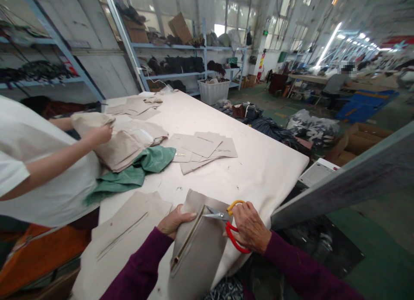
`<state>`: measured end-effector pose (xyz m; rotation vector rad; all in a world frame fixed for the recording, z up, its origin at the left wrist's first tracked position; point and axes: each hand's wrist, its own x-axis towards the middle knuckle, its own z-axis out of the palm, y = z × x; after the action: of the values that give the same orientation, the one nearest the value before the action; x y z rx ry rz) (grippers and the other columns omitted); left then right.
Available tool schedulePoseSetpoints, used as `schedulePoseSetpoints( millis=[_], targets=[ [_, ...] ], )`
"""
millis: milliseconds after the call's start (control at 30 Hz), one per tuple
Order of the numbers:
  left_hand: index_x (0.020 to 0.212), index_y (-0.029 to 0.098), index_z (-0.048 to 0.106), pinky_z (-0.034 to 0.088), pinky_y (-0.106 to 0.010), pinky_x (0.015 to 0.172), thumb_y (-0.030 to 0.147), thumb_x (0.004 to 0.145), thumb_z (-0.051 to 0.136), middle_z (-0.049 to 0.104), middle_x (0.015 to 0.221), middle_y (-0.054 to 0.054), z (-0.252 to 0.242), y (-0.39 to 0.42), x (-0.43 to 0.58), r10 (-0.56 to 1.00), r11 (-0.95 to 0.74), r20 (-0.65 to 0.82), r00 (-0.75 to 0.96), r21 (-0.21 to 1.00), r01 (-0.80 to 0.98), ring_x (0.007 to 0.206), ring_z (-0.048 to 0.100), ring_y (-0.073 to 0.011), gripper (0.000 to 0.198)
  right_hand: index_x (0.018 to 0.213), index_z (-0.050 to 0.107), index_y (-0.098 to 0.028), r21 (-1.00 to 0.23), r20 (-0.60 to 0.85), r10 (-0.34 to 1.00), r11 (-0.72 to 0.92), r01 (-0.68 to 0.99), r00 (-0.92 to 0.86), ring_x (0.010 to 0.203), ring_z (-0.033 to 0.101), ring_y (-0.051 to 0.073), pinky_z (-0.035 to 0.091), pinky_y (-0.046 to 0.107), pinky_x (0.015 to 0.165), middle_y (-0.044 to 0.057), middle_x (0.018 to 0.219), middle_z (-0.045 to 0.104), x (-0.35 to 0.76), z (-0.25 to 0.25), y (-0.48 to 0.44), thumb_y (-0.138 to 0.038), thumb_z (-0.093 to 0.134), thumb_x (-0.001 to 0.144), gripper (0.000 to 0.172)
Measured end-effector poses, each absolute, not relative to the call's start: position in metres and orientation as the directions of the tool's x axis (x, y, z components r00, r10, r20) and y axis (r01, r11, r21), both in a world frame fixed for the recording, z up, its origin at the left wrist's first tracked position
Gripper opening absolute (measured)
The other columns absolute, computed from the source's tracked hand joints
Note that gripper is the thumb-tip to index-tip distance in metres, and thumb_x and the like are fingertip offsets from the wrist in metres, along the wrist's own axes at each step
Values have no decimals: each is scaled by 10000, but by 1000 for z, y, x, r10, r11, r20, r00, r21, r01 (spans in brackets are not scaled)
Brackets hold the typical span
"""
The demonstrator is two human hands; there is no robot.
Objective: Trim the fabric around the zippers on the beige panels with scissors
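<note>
My left hand (176, 221) is closed on the upper left edge of a beige fabric panel (207, 252), thumb on top near a brass-coloured zipper (189, 237) set in its slit. In my right hand (250, 229) is a pair of scissors (238, 244) with red and yellow handles. The scissor blades are apart and point left, their tips at the upper end of the zipper. To the left on the table lie more beige panels (121, 231) with a long slit and dark thread marks.
A co-worker in a white shirt (48, 162) handles beige fabric pieces (119, 149) at the left, beside green cloth (152, 162). Further panels (207, 147) lie mid-table (258, 162). A grey metal beam (349, 175) stands close on the right; boxes (359, 140) sit beyond.
</note>
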<state>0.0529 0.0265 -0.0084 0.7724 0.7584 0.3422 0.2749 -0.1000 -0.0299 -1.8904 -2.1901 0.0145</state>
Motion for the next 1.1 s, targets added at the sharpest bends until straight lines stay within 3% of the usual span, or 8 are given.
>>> schedulePoseSetpoints(
  millis=[167, 267, 333, 400, 567, 700, 833, 1100],
  targets=[
    [938, 81, 658, 529, -341, 674, 230, 569, 794, 693, 841, -138, -4, 30, 54, 630, 616, -478, 612, 787, -20, 707, 649, -235, 420, 860, 550, -120, -203, 217, 972, 133, 970, -87, 784, 461, 240, 338, 398, 755, 102, 831, 543, 289, -29, -103, -528, 492, 808, 416],
    [900, 63, 665, 511, -292, 627, 283, 565, 798, 691, 804, -128, -1, 32, 54, 646, 535, -459, 610, 842, 67, 671, 633, -209, 422, 880, 519, -139, -437, 194, 980, 39, 898, 52, 732, 493, 210, 372, 352, 697, 76, 809, 560, 294, -24, -103, -424, 519, 821, 292],
    [862, 47, 670, 488, -262, 603, 321, 605, 774, 686, 778, -120, 4, 30, 56, 608, 452, -438, 662, 877, 164, 648, 618, -188, 390, 875, 486, -172, -681, 137, 982, -2, 733, 130, 625, 483, 155, 376, 288, 610, 15, 726, 546, 295, -14, -99, -351, 485, 855, 181],
    [840, 49, 672, 464, -243, 590, 339, 655, 739, 680, 772, -106, 9, 26, 60, 553, 370, -412, 724, 900, 229, 641, 601, -171, 350, 870, 478, -190, -836, 127, 980, 24, 549, 151, 596, 480, 125, 377, 254, 586, -17, 703, 534, 295, 1, -90, -331, 496, 859, 143],
    [855, 66, 677, 424, -230, 572, 335, 760, 652, 657, 759, -83, 28, 13, 67, 462, 249, -354, 813, 932, 264, 649, 566, -155, 287, 833, 532, -169, -977, 158, 987, 159, 141, -20, 687, 498, 123, 395, 242, 642, -8, 770, 544, 291, 27, -66, -347, 662, 749, 236],
    [1213, 133, 540, 458, -303, 776, 278, 784, 633, 611, 1064, -106, 44, 5, 66, 521, 159, -218, 825, 975, 157, 892, 571, -215, 463, 763, 529, -159, -992, 60, 986, 42, -116, -153, 587, 418, 93, 344, 216, 539, -31, 670, 471, 275, 15, -57, -433, 600, 785, 284],
    [1369, 151, 351, 448, -346, 838, 263, 783, 633, 573, 1143, -132, 47, 0, 62, 534, 189, -197, 822, 976, 111, 959, 560, -247, 660, 744, 515, -157, -993, 38, 991, 23, -114, -131, 570, 419, 92, 358, 215, 529, -32, 650, 466, 251, -3, -54, -468, 585, 782, 321],
    [1055, 120, 590, 437, -234, 625, 305, 733, 681, 607, 796, -52, 30, 1, 47, 616, 352, -295, 731, 933, 80, 690, 558, -152, 382, 733, 466, -175, -989, 65, 993, 51, 139, 99, 577, 402, 106, 330, 235, 539, -28, 650, 447, 251, -4, -57, -434, 491, 849, 286]
  ],
)
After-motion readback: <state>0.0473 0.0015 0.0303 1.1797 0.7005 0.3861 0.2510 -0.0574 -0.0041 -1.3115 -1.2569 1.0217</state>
